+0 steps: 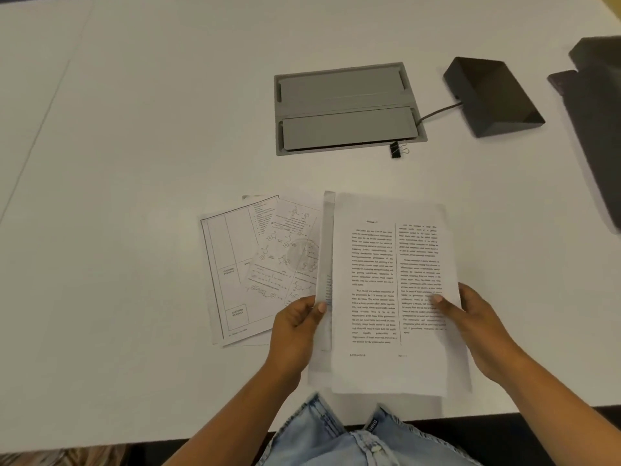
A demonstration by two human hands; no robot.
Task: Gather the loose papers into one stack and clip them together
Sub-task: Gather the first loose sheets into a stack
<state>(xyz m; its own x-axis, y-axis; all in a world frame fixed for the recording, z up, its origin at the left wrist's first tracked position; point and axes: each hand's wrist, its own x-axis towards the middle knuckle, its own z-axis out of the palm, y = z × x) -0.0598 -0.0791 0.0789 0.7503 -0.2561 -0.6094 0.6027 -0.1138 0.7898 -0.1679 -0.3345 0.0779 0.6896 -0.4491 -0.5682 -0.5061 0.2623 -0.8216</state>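
Observation:
A printed sheet with two text columns (379, 264) is held just above the white table (134, 163); a second sheet (324, 243) peeks out along its left edge. My left hand (297, 326) pinches the left edges of these sheets. My right hand (470, 319) grips the right edge, thumb on top. To the left, two loose sheets lie overlapped on the table: a form with boxes (232, 267) and a page of chemical diagrams (289, 250). A black binder clip (396, 150) lies further back, beside the grey hatch.
A grey cable hatch (346, 105) is set into the table behind the papers. A dark wedge-shaped device (494, 95) with a cable sits at back right, and a dark object (594, 129) lies at the right edge. The table's near edge runs just below the held sheets.

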